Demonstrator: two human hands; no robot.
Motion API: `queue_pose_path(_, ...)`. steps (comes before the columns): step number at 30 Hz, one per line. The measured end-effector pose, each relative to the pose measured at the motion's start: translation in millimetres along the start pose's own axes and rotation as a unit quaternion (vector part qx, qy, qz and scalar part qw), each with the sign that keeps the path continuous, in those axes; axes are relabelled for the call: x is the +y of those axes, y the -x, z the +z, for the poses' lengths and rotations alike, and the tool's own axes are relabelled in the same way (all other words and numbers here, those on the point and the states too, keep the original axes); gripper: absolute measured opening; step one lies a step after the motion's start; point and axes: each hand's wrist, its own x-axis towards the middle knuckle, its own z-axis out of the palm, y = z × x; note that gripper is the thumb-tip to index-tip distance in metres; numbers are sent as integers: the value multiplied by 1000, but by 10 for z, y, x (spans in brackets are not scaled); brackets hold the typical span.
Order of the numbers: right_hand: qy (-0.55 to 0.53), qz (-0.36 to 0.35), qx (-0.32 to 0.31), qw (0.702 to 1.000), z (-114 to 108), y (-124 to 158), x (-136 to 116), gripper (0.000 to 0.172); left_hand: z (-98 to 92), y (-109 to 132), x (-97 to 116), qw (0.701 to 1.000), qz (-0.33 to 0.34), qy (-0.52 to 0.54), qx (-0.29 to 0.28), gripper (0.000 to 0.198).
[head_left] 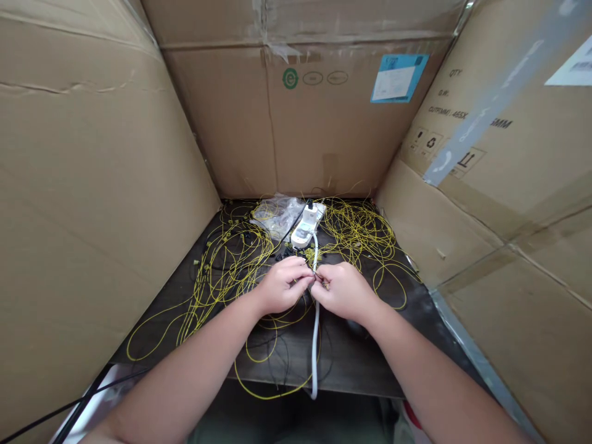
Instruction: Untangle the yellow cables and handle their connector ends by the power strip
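My left hand (283, 285) and my right hand (346, 291) meet over the middle of the dark table, fingertips almost touching. Each is closed in a pinch. Something thin and small seems to be between the fingertips, too small to make out. A thick white cable (315, 351) passes under the fingertips, from a white power strip (301, 237) just beyond them to the table's front edge. Thin yellow wires (203, 296) lie in loose loops left of my hands, with small connectors on some ends.
Another tangle of yellow wire (361, 228) lies at the back right. Behind the left hand is a crumpled clear plastic bag (279, 216). Tall cardboard walls enclose the dark table (365, 373) on the left (92, 185), back and right. A black cable (60, 410) runs along the lower left.
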Motion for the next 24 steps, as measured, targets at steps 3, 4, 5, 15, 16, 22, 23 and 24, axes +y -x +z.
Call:
queue_pose_path(3,-15,-10,-17,1000,-24,-3,-1,18,-5,-2,-9,1000,8,-3,-10,17)
queue_pose_path(4,-23,-13,-20,999,-27,-4,3,18,-6,-3,-7,1000,2,5,-11,17)
queue_pose_path(5,-33,-14,-21,999,-28,-5,9,18,-8,-4,-4,1000,-9,16,-10,18)
queue_pose_path(15,-178,-14,-25,984,-1,-28,66,18,-2,-8,-9,979,-113,170,25,17)
queue_pose_path(16,-191,-11,-29,981,-1,-31,65,17,-4,-7,-11,977,-116,177,27,18)
queue_pose_path(22,-269,11,-41,962,4,-44,54,19,-23,-10,-11,964,-140,224,35,20)
queue_pose_path(23,-283,13,-43,958,8,-47,51,19,-24,-9,-13,960,-146,236,36,21)
queue_pose_path(24,-294,12,-44,955,14,-50,49,19,-23,-7,-17,956,-153,247,38,22)
